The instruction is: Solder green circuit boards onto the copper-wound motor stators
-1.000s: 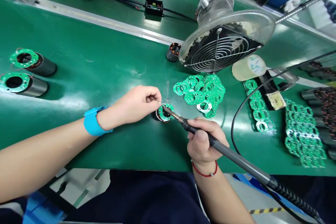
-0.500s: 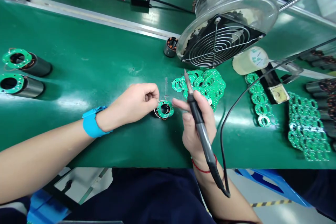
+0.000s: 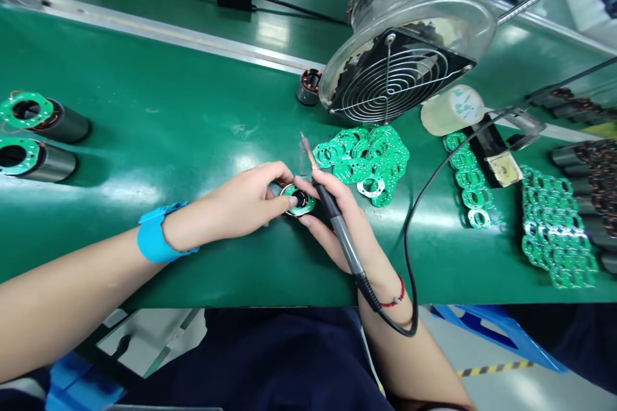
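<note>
One green-topped motor can (image 3: 305, 209) sits on the counter (image 3: 193, 115), left-hand grip (image 3: 243, 202) pinching its rim. Right-hand grip (image 3: 344, 221) is closed on a soldering iron (image 3: 341, 229), a couple fingers touching the can's other side too.

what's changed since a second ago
The soldering iron has left the green-topped part, its tip now pointing away from the person. It's still in the right hand, whose fingers moved left to that part. The left hand now has its thumb overlapping it. The board pile stayed put.
</note>
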Demonstrator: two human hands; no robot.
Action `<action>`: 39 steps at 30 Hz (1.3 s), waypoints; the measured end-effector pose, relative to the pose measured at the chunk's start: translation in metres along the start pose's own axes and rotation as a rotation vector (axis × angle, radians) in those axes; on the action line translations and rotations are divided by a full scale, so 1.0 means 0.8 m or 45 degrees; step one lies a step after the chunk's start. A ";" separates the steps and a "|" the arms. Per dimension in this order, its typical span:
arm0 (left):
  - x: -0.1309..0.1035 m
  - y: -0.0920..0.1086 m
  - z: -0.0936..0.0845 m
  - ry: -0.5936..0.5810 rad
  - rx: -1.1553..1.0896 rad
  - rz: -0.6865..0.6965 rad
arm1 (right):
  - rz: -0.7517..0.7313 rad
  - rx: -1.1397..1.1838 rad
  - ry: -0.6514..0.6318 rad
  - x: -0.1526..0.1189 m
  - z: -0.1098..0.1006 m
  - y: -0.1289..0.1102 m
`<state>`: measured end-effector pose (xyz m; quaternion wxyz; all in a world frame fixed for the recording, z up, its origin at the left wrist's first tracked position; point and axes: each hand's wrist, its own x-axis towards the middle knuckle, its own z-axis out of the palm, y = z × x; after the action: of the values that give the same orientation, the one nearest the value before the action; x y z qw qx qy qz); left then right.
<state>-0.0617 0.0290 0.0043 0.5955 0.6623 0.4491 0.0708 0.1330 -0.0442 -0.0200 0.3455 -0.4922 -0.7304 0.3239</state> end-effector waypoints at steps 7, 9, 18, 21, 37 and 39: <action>0.003 0.002 0.008 0.011 -0.093 -0.107 | 0.060 0.086 0.138 0.000 0.011 0.002; 0.003 0.004 0.009 0.002 -0.106 -0.103 | 0.026 0.118 0.069 0.000 0.009 0.001; 0.001 0.008 0.008 -0.042 -0.264 -0.106 | 0.012 0.066 0.086 -0.003 0.008 0.000; 0.001 0.006 0.009 -0.047 -0.232 -0.083 | 0.001 0.080 0.003 -0.004 0.002 0.000; 0.004 -0.010 0.008 -0.066 -0.235 -0.029 | 0.082 0.218 0.323 -0.007 0.048 -0.007; 0.001 -0.012 0.001 -0.118 -0.120 0.004 | 0.065 0.292 0.388 -0.006 0.043 -0.003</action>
<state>-0.0658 0.0282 -0.0045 0.6461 0.6367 0.4163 0.0621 0.1052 -0.0541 -0.0379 0.4977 -0.5113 -0.6153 0.3352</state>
